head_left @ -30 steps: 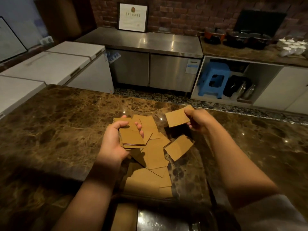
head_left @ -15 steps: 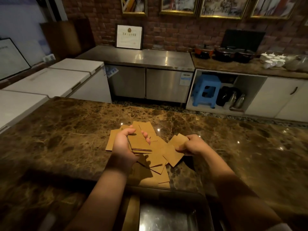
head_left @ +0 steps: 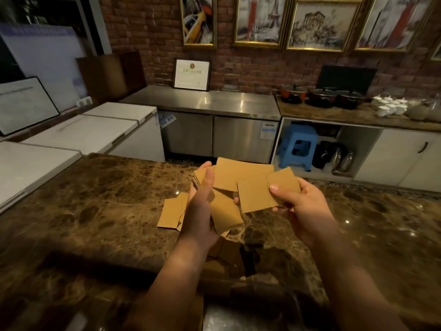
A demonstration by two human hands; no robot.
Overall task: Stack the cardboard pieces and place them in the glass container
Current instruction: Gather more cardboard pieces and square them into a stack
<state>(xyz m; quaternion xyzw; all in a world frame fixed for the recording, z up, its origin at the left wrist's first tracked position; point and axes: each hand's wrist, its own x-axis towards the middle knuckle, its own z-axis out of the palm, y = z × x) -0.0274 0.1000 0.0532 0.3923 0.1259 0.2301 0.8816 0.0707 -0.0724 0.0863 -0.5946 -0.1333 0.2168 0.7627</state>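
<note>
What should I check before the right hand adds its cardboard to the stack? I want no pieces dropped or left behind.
1. Left hand grips the stack: ok.
2. Right hand pinches its cardboard pieces: ok.
3. Stack edges squared: not ok, pieces sit fanned.
4. Counter cleared of cardboard: not ok, loose pieces remain.
5. Glass container ready: cannot tell, none clearly visible.

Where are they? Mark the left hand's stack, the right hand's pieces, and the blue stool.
Stack (head_left: 228, 209): head view, on its top piece's face below the left hand's thumb.
Pieces (head_left: 254, 195): head view, on the nearer piece's face.
Blue stool (head_left: 301, 132): head view, on its seat top.
</note>
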